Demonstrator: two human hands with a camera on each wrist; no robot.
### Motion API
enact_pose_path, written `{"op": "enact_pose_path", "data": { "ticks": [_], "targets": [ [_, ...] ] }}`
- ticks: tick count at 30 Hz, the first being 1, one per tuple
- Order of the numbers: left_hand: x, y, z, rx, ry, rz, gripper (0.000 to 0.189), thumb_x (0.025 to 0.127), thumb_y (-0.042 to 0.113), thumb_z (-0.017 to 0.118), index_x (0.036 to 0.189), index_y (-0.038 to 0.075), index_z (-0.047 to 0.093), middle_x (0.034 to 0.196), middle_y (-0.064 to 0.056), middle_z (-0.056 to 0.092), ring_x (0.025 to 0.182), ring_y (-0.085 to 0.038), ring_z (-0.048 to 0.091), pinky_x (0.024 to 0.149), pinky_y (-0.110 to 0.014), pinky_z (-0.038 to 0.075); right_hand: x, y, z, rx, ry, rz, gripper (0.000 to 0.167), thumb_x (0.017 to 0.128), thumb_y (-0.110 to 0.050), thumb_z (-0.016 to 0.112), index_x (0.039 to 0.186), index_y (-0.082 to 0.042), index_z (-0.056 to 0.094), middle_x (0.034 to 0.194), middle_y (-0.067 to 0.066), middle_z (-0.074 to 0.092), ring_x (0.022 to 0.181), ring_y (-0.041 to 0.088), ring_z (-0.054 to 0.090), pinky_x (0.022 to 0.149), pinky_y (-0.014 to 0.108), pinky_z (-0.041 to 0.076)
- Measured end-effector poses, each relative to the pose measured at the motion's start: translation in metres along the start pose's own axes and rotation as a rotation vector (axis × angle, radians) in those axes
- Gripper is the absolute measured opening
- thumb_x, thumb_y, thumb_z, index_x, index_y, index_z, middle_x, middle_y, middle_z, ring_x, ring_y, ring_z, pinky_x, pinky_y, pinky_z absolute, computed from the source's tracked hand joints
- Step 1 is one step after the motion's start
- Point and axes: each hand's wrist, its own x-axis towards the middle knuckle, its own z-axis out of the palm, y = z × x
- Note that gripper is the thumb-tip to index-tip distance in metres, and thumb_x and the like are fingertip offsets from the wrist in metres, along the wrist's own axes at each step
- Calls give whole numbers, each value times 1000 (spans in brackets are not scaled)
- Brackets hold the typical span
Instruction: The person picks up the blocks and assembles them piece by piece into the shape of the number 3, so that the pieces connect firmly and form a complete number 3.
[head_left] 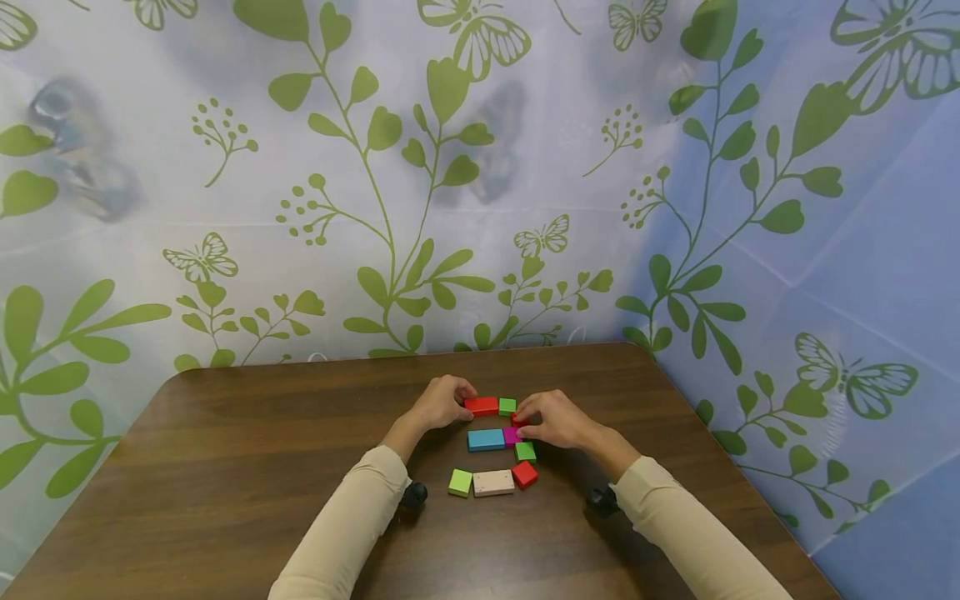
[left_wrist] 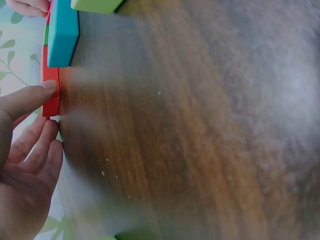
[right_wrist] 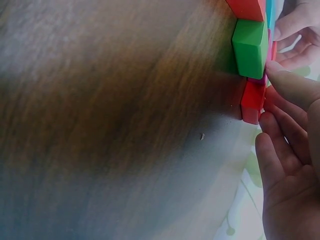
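My left hand (head_left: 442, 402) is at the left end of a long red block (head_left: 482, 406); in the left wrist view its thumb lies on the block's near face, with the other fingers around the end. My right hand (head_left: 558, 418) holds a small red block (right_wrist: 254, 101) between thumb and index finger, the thumb tip close by the magenta block (head_left: 512, 437). A green cube (head_left: 507, 407) sits against the long red block's right end. Nearer me, a blue block (head_left: 486, 440) meets the magenta one, partly covered by my right hand.
Below the magenta block stand another green block (head_left: 525, 452) and a red block (head_left: 524, 474). A pale wooden block (head_left: 493, 482) and a lime-green block (head_left: 461, 482) continue the near row. The brown table (head_left: 247, 467) ends at a patterned curtain (head_left: 525, 167).
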Motion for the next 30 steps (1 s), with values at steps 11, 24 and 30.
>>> {"op": "enact_pose_path", "data": {
  "ticks": [11,24,30],
  "targets": [
    [-5,1,-7,-8,6,4,34,80,1,88,111,2,74,102,-10,71,98,-28,66,91,-44,53,0,0,2,-3,-5,26,22,92,-21,81,111,-8,82,119,7,73,115,28,66,101,51,50],
    [-20,-5,-34,18,44,47,38,80,0,87,114,-4,72,109,-20,71,102,-34,67,91,-48,53,-1,-2,1,-5,8,17,23,91,-20,81,110,-7,82,119,9,73,115,30,66,101,52,49],
    [-28,-8,-45,34,48,58,37,81,1,87,114,-5,72,109,-21,71,101,-35,68,91,-49,53,-1,-2,1,-7,9,15,23,91,-20,82,110,-7,82,118,9,73,114,30,66,101,52,49]
  ]
}}
